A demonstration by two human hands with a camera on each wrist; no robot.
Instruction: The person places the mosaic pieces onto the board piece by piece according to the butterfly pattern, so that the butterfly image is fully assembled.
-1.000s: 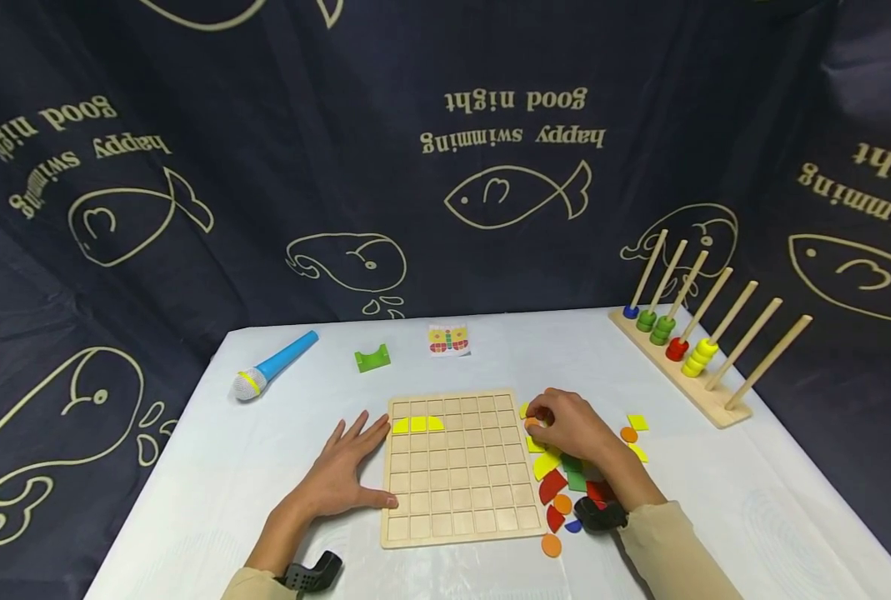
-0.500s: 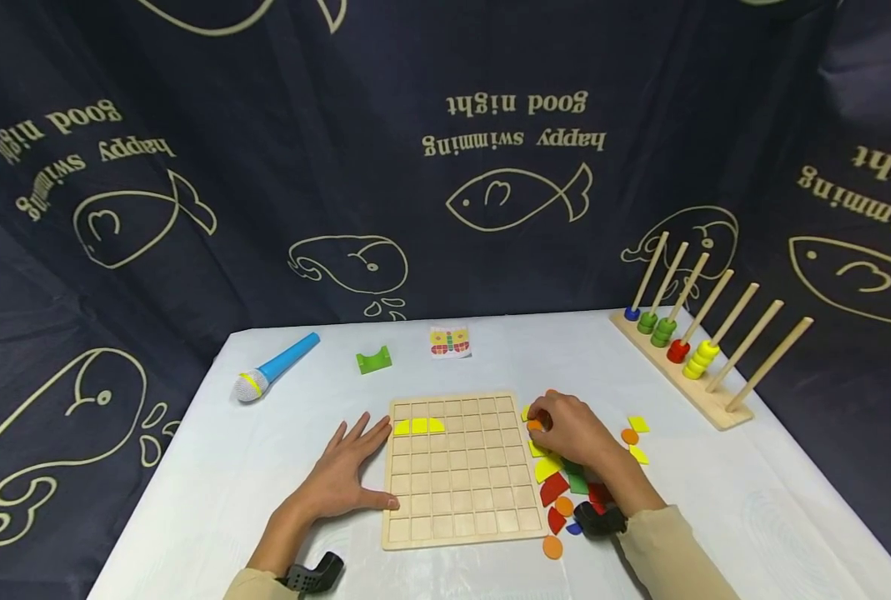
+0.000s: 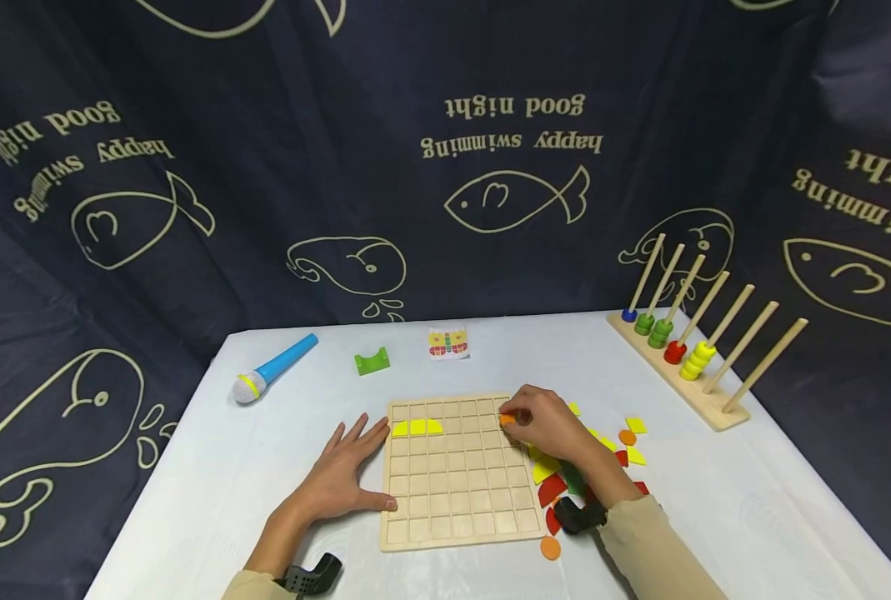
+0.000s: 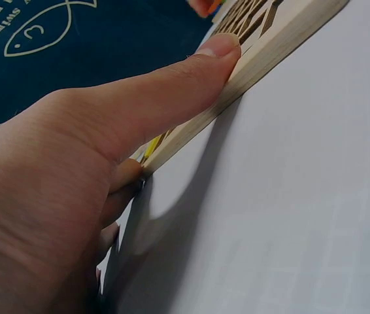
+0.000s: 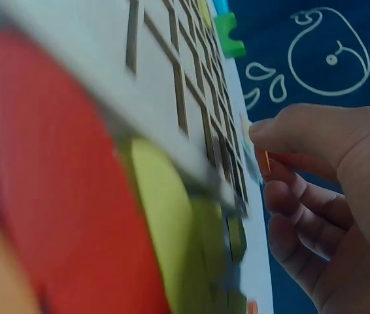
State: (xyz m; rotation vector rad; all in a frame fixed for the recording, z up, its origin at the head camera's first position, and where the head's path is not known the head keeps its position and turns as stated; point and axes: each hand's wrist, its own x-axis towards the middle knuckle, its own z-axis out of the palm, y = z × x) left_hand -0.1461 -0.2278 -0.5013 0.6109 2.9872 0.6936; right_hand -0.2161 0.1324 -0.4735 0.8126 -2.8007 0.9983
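Note:
A wooden grid board [image 3: 463, 481] lies on the white table, with several yellow pieces [image 3: 417, 427] in cells near its upper left. My left hand [image 3: 340, 477] rests at the board's left edge, fingers spread; in the left wrist view its thumb [image 4: 172, 85] touches the wooden rim. Above the board's upper right corner, my right hand [image 3: 548, 422] pinches an orange disc [image 3: 507, 420] between thumb and fingers. The right wrist view shows that disc [image 5: 267, 161] edge-on, held off the grid. Loose coloured pieces lie right of the board, partly hidden under my right forearm.
A butterfly picture card [image 3: 448, 343], a green notched block [image 3: 372, 361] and a blue toy microphone [image 3: 276, 367] lie towards the back. A peg rack with coloured beads [image 3: 676, 371] stands at the right. More orange discs [image 3: 550, 547] and yellow pieces [image 3: 636, 426] lie on the table.
My right hand has picked up the orange disc from the loose pieces and moved left with it over the board's upper right corner. The left hand has stayed in place.

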